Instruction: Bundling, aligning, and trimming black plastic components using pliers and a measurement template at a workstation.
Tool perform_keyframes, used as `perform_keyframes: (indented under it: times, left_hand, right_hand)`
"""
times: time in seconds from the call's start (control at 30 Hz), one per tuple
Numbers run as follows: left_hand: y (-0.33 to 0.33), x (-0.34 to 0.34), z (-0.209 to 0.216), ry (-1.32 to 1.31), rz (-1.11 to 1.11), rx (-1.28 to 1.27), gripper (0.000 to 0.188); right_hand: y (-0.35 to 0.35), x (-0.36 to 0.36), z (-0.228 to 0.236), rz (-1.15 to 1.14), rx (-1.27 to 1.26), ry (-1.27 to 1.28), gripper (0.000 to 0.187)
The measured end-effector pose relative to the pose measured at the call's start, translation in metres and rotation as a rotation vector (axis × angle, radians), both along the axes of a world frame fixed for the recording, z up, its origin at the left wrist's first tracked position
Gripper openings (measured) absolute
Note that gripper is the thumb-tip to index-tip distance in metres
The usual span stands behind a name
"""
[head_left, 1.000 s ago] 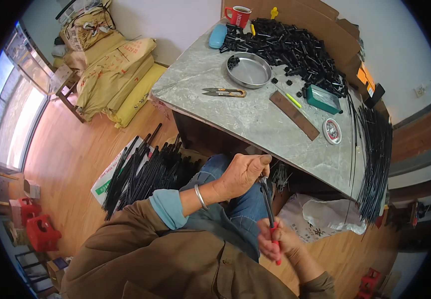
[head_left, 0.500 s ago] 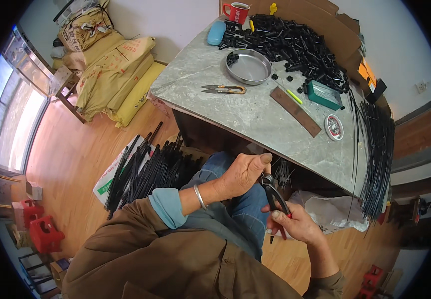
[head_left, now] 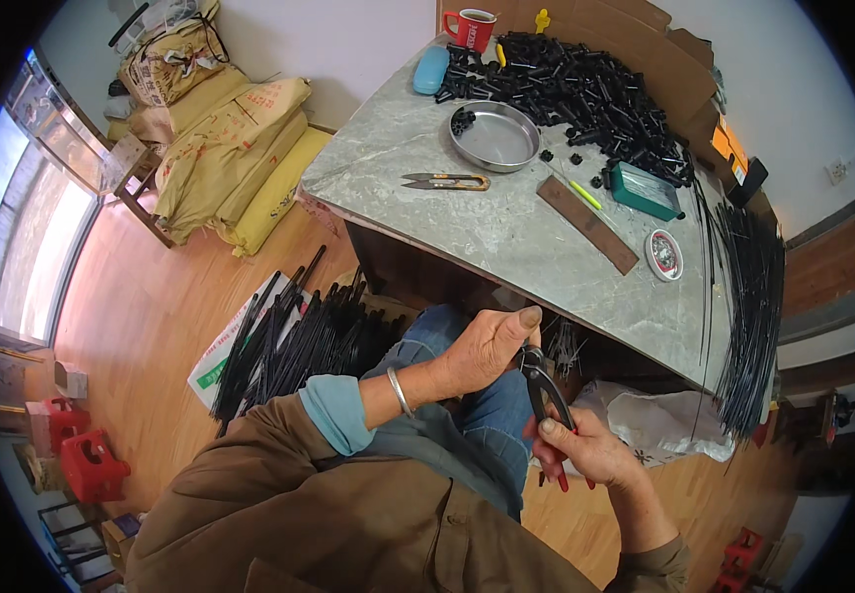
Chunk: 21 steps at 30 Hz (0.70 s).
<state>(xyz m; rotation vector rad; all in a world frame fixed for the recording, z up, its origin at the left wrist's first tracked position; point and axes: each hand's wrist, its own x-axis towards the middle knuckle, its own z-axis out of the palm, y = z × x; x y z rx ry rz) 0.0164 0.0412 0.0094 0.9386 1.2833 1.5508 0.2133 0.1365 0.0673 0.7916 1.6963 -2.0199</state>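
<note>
Over my lap, my right hand [head_left: 590, 447] grips a pair of pliers [head_left: 549, 393] with dark jaws and red handle ends. The jaws point up and away, right beside the fingers of my left hand [head_left: 491, 351]. That hand is closed with its thumb on top, and a metal bangle circles the wrist. Whatever its fingers hold is hidden behind the hand. Both hands are just in front of the near edge of the grey marbled table [head_left: 447, 225].
On the table are a heap of black tubular parts [head_left: 585, 89], a round metal dish [head_left: 496, 143], thread snips [head_left: 447, 182], a brown strip [head_left: 587, 225], a green box [head_left: 645, 190] and a red mug [head_left: 471, 30]. Black rods [head_left: 299, 341] lie on the floor at left; thin black strands [head_left: 748, 316] hang at right.
The red handle ends of the pliers now show further apart below my right hand. My left hand stays closed beside the jaws. The whole view has shifted slightly.
</note>
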Motion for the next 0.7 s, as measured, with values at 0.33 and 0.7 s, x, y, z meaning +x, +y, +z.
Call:
perform_keyframes:
  times: [0.33,0.7]
  left_hand:
    - [0.009,-0.008,0.000,0.043,-0.204,0.065,0.066]
    - [0.015,-0.010,-0.001,-0.150,0.113,0.049,0.064]
  right_hand:
    - [-0.015,0.000,-0.009,-0.058,0.135,-0.165,0.034]
    - [0.202,-0.029,-0.028,-0.386,1.760,-0.078,0.020]
